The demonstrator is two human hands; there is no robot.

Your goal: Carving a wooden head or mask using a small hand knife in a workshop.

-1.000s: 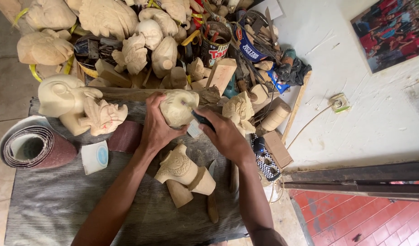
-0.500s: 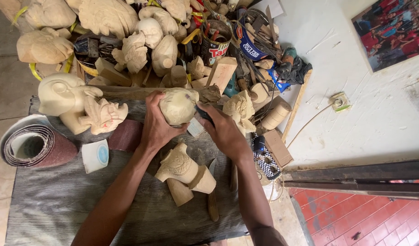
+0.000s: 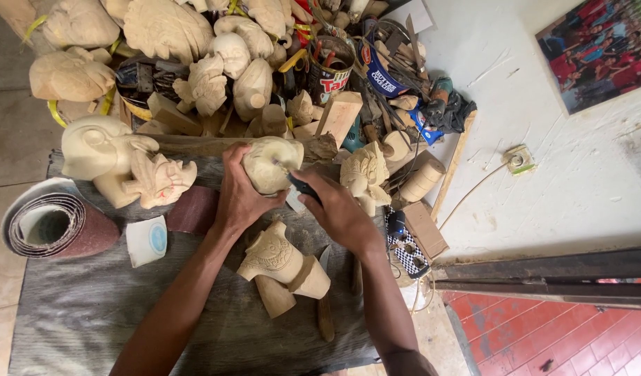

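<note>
Grey mat [image 3: 90, 306]: left hand [image 3: 240, 198] fingers wrapped around pale carving [image 3: 268, 163], right hand [image 3: 338, 212] fingers gripping dark-handled tool [image 3: 301, 185].

Light: even, soft daylight; source direction cannot be told.
Brightness: white wall [image 3: 543, 167] at right brightest, near overexposed; grey mat [image 3: 90, 306] mid-tone.
Shadows: soft, short; dark pockets between pale carvings [image 3: 167, 28] at top; faint shade under forearms.
Glare: small sheen on tin [image 3: 329, 73]; none elsewhere.
Focus: sharp at centre; left hand [image 3: 240, 198], right hand [image 3: 338, 212] crisp, no motion blur.
Distortion: wide-angle; beam [image 3: 543, 268] and tiles [image 3: 578, 341] bend at lower right edge.
Edges: corners slightly softer, detail smeared at top left.
</note>
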